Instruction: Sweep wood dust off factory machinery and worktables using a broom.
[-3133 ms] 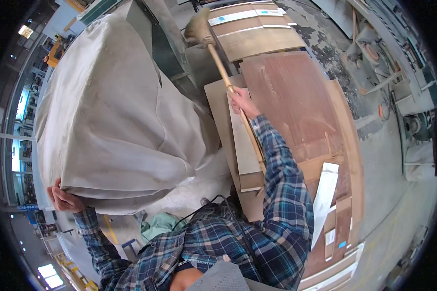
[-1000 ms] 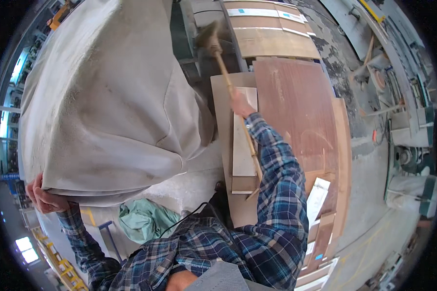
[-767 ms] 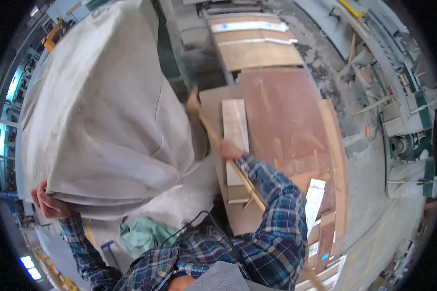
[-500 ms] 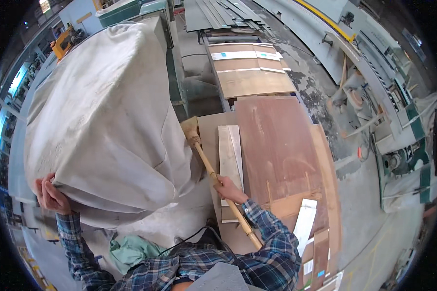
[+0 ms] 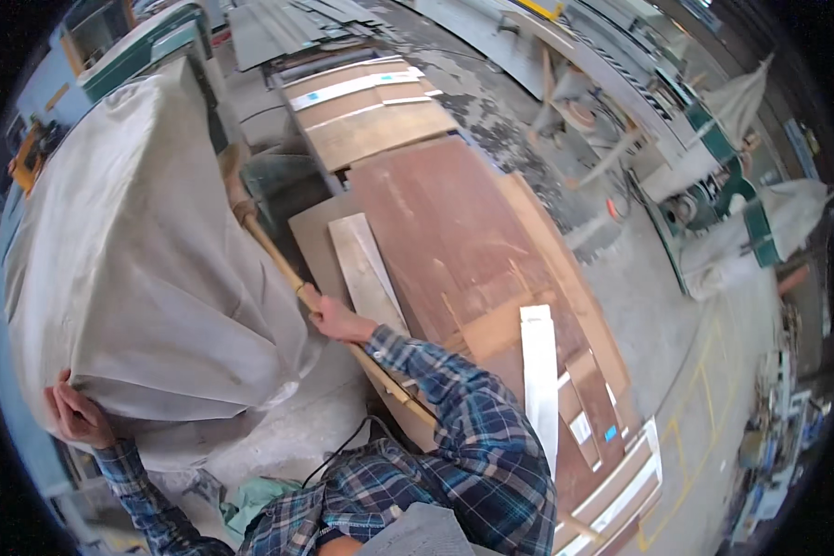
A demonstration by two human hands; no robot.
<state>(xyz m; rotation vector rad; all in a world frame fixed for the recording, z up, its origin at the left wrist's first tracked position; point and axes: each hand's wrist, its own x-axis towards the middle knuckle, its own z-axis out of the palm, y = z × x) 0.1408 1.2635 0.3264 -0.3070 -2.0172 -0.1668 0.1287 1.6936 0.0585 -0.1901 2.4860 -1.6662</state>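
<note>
A large off-white cloth cover (image 5: 130,250) drapes over a bulky thing on the left, hiding what is beneath. At its near left corner, my left hand (image 5: 79,417) is closed with bent fingers on the cloth. My right hand (image 5: 338,320) wraps round the bamboo handle of a broom (image 5: 283,266), which slants from my right side up to the cover. The broom's straw head (image 5: 236,185) is at the cover's right side, slightly blurred; whether it touches the cloth I cannot tell.
Right of the broom lie stacked brown panels (image 5: 435,222) with white strips (image 5: 537,361) on top. More boards (image 5: 371,120) lie beyond. A green cloth (image 5: 246,505) is by my feet, near a black cable (image 5: 343,445). Machines (image 5: 695,204) stand at the far right.
My view has turned to the right, so the scene sits further left. The broom head has moved forward along the cover's right side. Both hands keep their hold.
</note>
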